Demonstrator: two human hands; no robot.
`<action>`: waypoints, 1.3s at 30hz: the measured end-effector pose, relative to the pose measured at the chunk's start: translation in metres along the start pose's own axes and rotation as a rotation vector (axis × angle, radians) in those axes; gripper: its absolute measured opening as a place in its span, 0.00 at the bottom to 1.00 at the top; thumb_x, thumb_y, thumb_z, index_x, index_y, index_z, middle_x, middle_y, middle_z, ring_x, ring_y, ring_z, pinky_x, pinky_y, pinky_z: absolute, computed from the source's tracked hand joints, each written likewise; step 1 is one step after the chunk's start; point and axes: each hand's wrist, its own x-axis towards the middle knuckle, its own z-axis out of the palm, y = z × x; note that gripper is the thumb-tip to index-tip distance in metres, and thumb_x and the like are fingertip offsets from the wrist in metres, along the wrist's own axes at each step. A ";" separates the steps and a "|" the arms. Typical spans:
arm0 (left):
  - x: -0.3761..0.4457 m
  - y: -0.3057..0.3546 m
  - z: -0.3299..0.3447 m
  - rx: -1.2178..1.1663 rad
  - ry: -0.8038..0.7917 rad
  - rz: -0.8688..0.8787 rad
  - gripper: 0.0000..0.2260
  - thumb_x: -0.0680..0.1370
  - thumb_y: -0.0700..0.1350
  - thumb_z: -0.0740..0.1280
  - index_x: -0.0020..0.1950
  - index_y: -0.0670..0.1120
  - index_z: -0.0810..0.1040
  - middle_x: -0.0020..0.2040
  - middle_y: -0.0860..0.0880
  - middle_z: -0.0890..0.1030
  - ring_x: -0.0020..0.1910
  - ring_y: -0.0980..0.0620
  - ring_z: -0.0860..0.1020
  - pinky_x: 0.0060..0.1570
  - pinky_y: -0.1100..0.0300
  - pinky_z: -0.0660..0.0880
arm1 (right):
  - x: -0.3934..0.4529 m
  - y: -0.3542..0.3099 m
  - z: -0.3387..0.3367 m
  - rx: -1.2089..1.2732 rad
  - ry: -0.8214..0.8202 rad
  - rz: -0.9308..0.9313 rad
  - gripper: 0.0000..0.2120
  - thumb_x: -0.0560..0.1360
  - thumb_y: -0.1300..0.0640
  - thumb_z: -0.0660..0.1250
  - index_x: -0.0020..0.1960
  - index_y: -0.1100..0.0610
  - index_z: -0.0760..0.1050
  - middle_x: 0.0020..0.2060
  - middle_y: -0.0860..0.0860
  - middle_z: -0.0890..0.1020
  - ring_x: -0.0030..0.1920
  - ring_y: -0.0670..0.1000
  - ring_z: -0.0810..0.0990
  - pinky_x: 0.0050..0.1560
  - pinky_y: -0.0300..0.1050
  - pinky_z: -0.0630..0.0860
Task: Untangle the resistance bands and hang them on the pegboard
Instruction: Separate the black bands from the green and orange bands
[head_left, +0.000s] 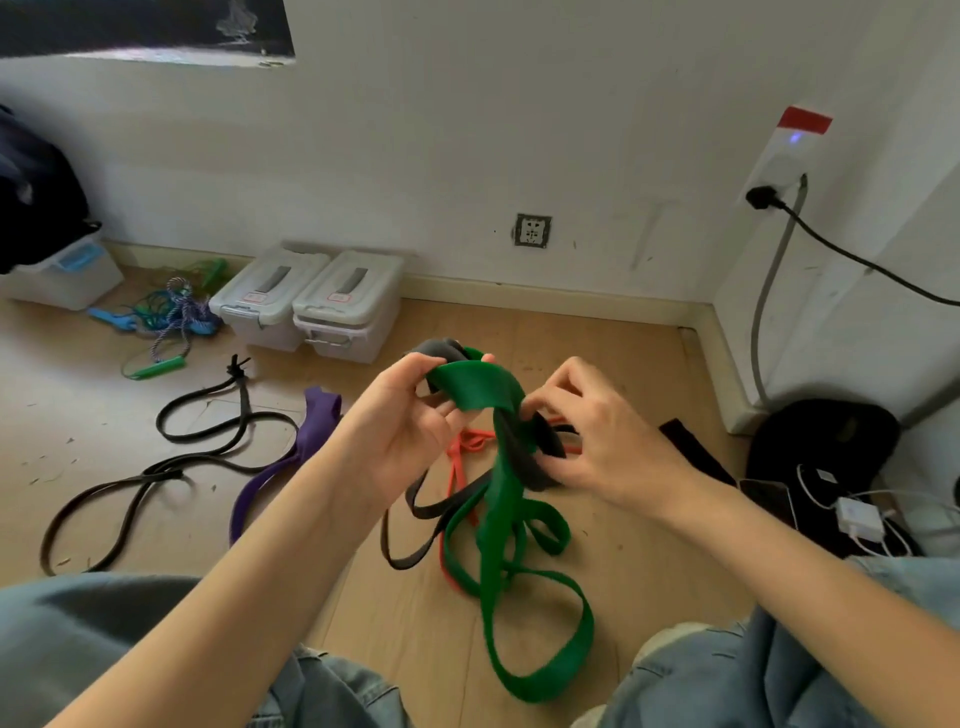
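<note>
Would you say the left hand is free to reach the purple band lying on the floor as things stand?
Probably not yet: the left hand grips the green band, still knotted with the dark band. The purple band lies unobstructed beside that forearm, so letting go would open the way.

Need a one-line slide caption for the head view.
Both hands, left and right, work a knot of green and dark bands above a wooden floor.

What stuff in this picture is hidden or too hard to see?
All in the head view:
- Pegboard: nowhere in the frame.
- Knot between the green band and the dark band: covered by the right hand.
- Orange band: partly hidden behind the left hand and the green band.
- Labels on the storage boxes: too small to read.
</note>
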 end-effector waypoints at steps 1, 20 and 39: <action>0.000 0.001 0.001 -0.018 0.006 0.001 0.21 0.78 0.36 0.56 0.71 0.36 0.59 0.52 0.34 0.76 0.42 0.43 0.83 0.33 0.53 0.81 | 0.001 -0.001 0.001 0.067 -0.029 0.017 0.14 0.69 0.53 0.73 0.54 0.51 0.76 0.46 0.45 0.73 0.47 0.42 0.73 0.45 0.29 0.72; -0.002 0.002 -0.003 0.799 -0.120 -0.099 0.34 0.64 0.69 0.65 0.64 0.50 0.71 0.60 0.48 0.77 0.61 0.48 0.75 0.56 0.54 0.74 | 0.012 -0.015 -0.002 0.226 0.264 0.180 0.10 0.76 0.59 0.65 0.37 0.58 0.76 0.33 0.52 0.80 0.38 0.52 0.80 0.39 0.46 0.79; 0.000 -0.012 -0.018 0.936 -0.273 0.071 0.26 0.68 0.45 0.74 0.64 0.48 0.71 0.58 0.48 0.80 0.58 0.49 0.78 0.60 0.53 0.74 | 0.012 -0.036 -0.026 -0.003 0.131 0.066 0.04 0.73 0.58 0.69 0.46 0.57 0.80 0.39 0.53 0.83 0.39 0.51 0.80 0.42 0.51 0.78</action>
